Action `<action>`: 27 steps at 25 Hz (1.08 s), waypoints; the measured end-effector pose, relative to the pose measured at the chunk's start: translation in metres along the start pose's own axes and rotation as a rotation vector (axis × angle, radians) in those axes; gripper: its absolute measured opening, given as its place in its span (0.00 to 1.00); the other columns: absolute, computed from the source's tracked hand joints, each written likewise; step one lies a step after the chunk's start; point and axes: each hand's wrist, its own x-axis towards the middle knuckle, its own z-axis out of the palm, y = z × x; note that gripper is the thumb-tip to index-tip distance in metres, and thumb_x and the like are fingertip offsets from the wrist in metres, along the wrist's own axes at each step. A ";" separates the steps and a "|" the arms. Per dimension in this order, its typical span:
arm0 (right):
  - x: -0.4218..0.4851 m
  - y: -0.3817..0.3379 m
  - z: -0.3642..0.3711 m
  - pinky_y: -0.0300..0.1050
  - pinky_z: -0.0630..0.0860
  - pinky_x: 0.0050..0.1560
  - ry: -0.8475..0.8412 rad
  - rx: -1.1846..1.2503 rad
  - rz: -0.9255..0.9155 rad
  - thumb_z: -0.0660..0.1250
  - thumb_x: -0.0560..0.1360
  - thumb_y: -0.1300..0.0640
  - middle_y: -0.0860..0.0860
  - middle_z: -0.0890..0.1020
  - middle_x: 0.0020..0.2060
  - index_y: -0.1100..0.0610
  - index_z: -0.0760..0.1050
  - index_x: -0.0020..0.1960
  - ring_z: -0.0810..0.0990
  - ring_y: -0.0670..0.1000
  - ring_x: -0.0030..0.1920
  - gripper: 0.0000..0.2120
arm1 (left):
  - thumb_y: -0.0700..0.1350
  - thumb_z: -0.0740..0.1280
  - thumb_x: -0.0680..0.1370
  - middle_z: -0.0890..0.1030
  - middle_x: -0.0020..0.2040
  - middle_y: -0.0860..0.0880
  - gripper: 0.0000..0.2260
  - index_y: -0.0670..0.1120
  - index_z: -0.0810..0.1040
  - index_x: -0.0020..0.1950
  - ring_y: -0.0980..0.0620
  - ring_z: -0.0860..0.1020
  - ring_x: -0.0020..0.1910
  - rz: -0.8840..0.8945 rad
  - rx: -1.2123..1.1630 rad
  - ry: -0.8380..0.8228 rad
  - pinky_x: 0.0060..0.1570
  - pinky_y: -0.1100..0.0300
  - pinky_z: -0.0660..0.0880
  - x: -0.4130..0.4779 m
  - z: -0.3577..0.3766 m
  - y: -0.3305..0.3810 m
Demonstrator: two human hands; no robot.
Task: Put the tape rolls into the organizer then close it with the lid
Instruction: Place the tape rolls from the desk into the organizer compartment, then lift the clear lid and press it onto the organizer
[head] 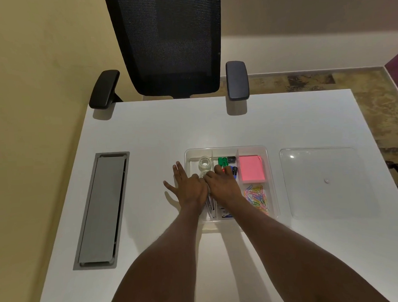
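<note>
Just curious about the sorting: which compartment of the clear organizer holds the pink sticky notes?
The far right compartment, holding the square pink sticky-note pad; the one nearer the person holds coloured paper clips.

White table [148, 134]; clear organizer [271, 171], clear lid [319, 191]; pink sticky notes [251, 169]; paper clips [257, 197] (multicoloured); black mesh chair [171, 38].

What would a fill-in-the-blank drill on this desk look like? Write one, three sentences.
1. The clear lid lies on the table to the ____ of the organizer.
2. The sticky notes are ____ in colour.
3. Below them lies a heap of ____.

Missing words: right; pink; paper clips
</note>
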 end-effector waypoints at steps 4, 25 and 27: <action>-0.006 0.002 0.003 0.59 0.62 0.70 0.002 0.033 -0.017 0.62 0.82 0.52 0.52 0.79 0.66 0.55 0.74 0.67 0.70 0.59 0.69 0.15 | 0.54 0.55 0.85 0.41 0.86 0.47 0.17 0.57 0.83 0.61 0.46 0.38 0.85 -0.019 -0.028 -0.008 0.77 0.27 0.39 -0.003 -0.001 -0.001; -0.070 0.033 -0.002 0.55 0.57 0.81 0.116 0.204 0.349 0.63 0.81 0.52 0.60 0.61 0.80 0.59 0.58 0.80 0.59 0.60 0.79 0.31 | 0.52 0.57 0.85 0.58 0.84 0.42 0.27 0.47 0.56 0.83 0.41 0.64 0.81 0.050 -0.018 -0.017 0.78 0.35 0.57 -0.040 -0.008 -0.008; -0.084 0.052 -0.001 0.57 0.50 0.82 0.050 0.157 0.454 0.57 0.82 0.46 0.61 0.51 0.82 0.59 0.50 0.82 0.50 0.62 0.82 0.34 | 0.52 0.57 0.85 0.57 0.84 0.41 0.30 0.45 0.52 0.84 0.41 0.68 0.79 0.040 -0.031 -0.047 0.78 0.36 0.59 -0.043 -0.008 -0.009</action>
